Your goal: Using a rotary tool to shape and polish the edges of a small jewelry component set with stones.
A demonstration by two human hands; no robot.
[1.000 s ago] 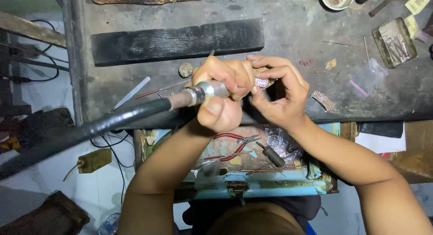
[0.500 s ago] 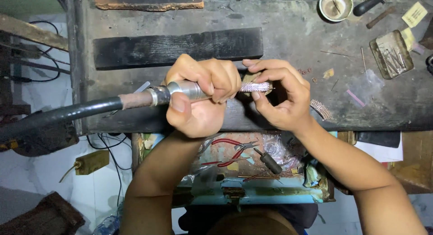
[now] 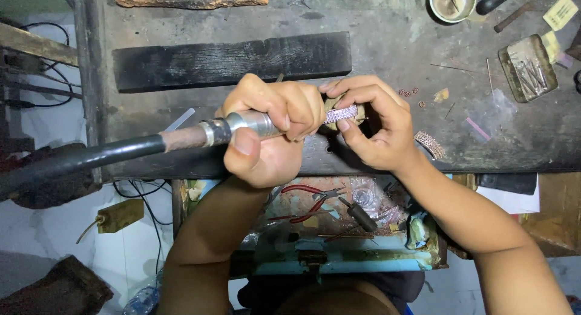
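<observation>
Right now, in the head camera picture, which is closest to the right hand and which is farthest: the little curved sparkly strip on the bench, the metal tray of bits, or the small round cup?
From the right hand:
1. Curved sparkly strip, just right of the wrist on the bench.
2. Metal tray, farther right and up.
3. Small round cup, at the bench's top edge, about as far as the tray; too close to call.

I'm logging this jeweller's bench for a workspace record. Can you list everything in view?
studded band: one, silver-pink, pinched over the bench edge
rotary handpiece: one, silver, black hose running left
black block: one, back of bench
small cup: one, pale, top right
metal tray: one, holds thin bits, right
second studded piece: one, right of the hands
red-handled pliers: one pair, drawer below
left hand: grips the handpiece
right hand: holds the band
</observation>
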